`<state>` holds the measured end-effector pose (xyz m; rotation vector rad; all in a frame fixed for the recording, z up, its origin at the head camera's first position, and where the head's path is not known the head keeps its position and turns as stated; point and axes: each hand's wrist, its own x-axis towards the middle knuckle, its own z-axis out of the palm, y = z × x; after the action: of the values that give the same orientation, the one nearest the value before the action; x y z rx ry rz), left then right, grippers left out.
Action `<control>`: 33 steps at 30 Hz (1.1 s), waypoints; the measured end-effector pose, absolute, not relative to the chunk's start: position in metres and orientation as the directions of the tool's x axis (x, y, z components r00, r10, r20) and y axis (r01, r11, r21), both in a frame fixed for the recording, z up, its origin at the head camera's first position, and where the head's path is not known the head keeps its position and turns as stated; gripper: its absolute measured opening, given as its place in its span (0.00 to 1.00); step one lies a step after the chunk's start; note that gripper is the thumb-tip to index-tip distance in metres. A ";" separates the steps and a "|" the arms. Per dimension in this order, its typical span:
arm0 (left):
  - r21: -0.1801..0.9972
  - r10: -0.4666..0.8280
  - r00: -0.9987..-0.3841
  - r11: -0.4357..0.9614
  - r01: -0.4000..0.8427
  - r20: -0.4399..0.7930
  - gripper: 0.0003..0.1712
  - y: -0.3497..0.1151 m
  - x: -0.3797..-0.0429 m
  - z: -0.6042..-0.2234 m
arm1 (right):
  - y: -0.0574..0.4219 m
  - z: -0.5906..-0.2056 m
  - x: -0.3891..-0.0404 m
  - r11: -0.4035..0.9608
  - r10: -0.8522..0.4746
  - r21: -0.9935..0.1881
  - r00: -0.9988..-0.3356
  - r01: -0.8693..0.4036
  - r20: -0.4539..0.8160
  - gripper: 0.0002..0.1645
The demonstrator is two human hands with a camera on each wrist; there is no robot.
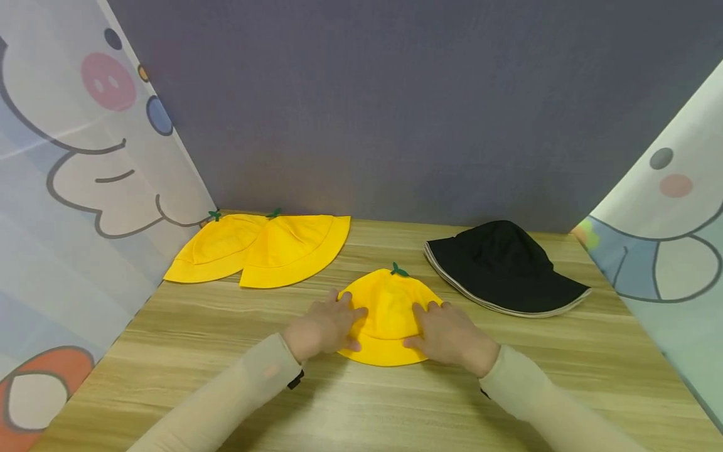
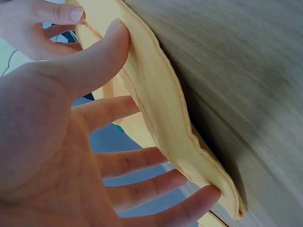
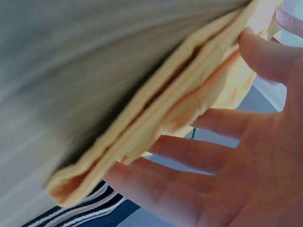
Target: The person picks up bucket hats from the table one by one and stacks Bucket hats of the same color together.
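A yellow bucket hat (image 1: 390,307) with a green sprout on its crown lies flattened on the table, brim toward me. My left hand (image 1: 327,323) touches its left side with spread fingers. On the opposite side, my right hand (image 1: 452,333) rests with its fingertips on the crown and brim. The left wrist view shows the thumb (image 2: 102,56) on the brim and the other fingers extended along the hat. In the right wrist view, long, nearly straight fingers (image 3: 189,151) lie against the yellow cloth, and the folded brim edge (image 3: 142,113) shows two layers.
Two more yellow hats (image 1: 299,248) with green sprouts overlap at the back left. At the back right sits a black bucket hat (image 1: 503,270) with layered, pale-edged brims. A grey panel (image 1: 384,113) stands behind the wooden table (image 1: 361,408), with cartoon-printed panels at both sides.
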<state>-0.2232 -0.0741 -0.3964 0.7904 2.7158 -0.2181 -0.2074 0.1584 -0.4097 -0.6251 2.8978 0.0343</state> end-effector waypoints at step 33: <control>0.226 0.533 -0.846 0.824 0.520 0.007 0.16 -0.093 -0.246 -0.407 | 0.155 -0.408 -0.216 0.910 -0.395 0.035 -0.892 -0.412 -0.219 0.49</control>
<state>-0.2462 -0.0933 -0.4069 0.8509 2.9458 0.3405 -0.2158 0.1545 -0.4078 -0.6124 2.8656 0.1191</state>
